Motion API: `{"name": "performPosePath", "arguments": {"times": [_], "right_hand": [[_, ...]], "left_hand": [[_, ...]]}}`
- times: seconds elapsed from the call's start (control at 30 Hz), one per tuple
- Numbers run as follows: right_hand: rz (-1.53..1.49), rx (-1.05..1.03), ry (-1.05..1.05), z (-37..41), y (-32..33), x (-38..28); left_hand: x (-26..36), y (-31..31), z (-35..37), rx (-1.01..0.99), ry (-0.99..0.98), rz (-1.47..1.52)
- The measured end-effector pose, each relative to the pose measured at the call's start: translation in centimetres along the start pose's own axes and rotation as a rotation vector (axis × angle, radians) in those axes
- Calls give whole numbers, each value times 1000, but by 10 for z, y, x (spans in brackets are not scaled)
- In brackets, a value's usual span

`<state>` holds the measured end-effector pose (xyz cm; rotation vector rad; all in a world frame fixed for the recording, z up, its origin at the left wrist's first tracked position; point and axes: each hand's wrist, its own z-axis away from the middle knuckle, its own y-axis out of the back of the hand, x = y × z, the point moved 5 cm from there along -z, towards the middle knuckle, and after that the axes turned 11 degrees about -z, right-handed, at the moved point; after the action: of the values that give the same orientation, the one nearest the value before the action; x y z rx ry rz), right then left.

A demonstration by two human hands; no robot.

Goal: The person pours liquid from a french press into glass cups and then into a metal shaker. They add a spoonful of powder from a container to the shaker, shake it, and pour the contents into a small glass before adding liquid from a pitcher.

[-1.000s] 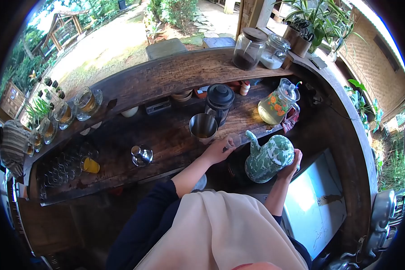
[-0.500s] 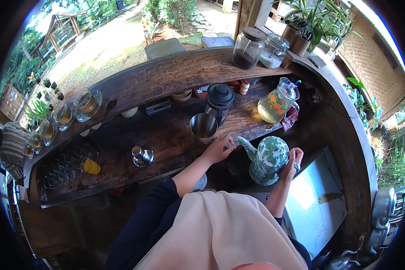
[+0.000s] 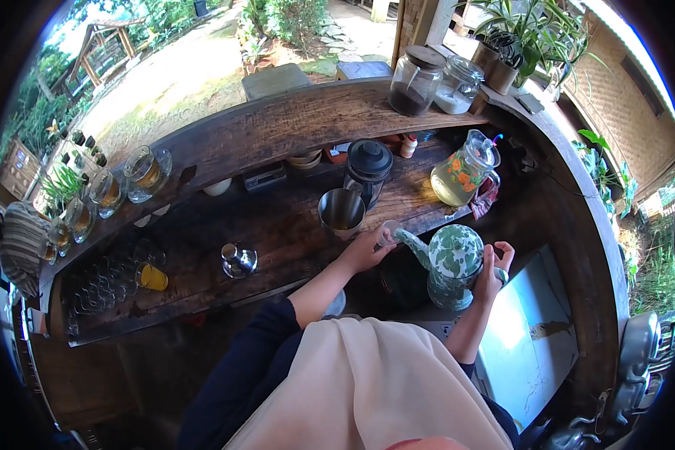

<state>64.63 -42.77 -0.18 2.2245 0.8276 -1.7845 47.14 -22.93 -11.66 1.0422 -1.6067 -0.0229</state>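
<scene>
My right hand (image 3: 490, 276) grips the handle of a green and white mottled teapot (image 3: 455, 255), holding it up with its spout pointing left. At the spout's tip is a small clear cup (image 3: 388, 233), held in my left hand (image 3: 366, 251). Just beyond my left hand a steel pitcher (image 3: 342, 212) stands on the wooden counter, beside a black-lidded French press (image 3: 368, 165). Any liquid in the small cup is too small to make out.
A glass jug (image 3: 463, 171) of pale yellow liquid stands at the right of the counter (image 3: 195, 240). A metal jigger (image 3: 239, 260) and a yellow cup (image 3: 152, 277) are to the left. Two jars (image 3: 414, 84) and several glasses (image 3: 144, 173) line the raised ledge.
My right hand has shifted slightly right on the teapot's handle, and the teapot stands a little more upright. My left hand and the small cup have barely moved.
</scene>
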Motion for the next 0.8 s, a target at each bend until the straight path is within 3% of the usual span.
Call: {"name": "performPosePath", "arguments": {"times": [0.8], "right_hand": [[107, -74, 16, -10, -13, -20]], "left_hand": [[2, 2, 2, 5, 34, 0]]}}
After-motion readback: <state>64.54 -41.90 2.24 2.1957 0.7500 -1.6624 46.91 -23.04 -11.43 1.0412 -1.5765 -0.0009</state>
